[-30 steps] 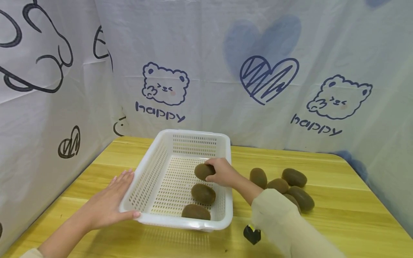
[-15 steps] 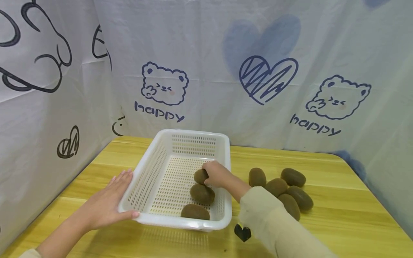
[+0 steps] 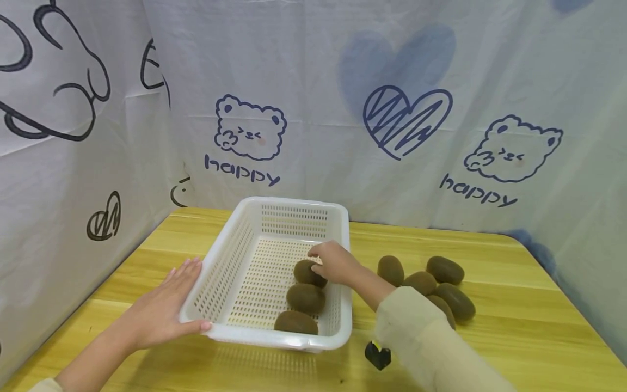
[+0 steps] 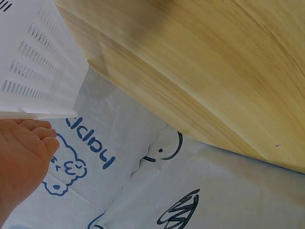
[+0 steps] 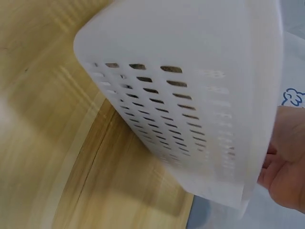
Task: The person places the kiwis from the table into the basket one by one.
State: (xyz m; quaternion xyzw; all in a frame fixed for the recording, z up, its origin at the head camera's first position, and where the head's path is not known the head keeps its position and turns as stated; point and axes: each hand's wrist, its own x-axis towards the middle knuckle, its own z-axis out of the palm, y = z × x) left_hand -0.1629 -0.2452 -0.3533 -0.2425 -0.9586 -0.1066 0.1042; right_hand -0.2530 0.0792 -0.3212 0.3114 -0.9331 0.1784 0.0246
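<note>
A white perforated plastic basket (image 3: 222,326) stands on the table with three brown kiwis lined up along its right side: a near kiwi (image 3: 296,322), a middle kiwi (image 3: 306,299) and a far kiwi (image 3: 307,272). My right hand (image 3: 338,265) is inside the basket just above the far kiwi, thumb and fingers parted and loosely bent. In the right wrist view the basket wall (image 5: 190,38) hides most of that hand. Against the basket's left side rests my left hand (image 3: 164,310), fingers straight along the rim and thumb at the front left corner.
Several kiwis lie in a cluster on the wooden table (image 3: 514,294) right of the basket, among them a far-right kiwi (image 3: 444,270); my right sleeve (image 3: 416,326) partly covers one. A black heart-shaped mark (image 3: 377,356) is near the front. Printed cloth (image 3: 323,163) hangs behind.
The far kiwi was gripped by my right hand, brought down toward the middle kiwi and let go beside it; the hand has risen slightly with its fingers parted. The left hand stays at the basket.
</note>
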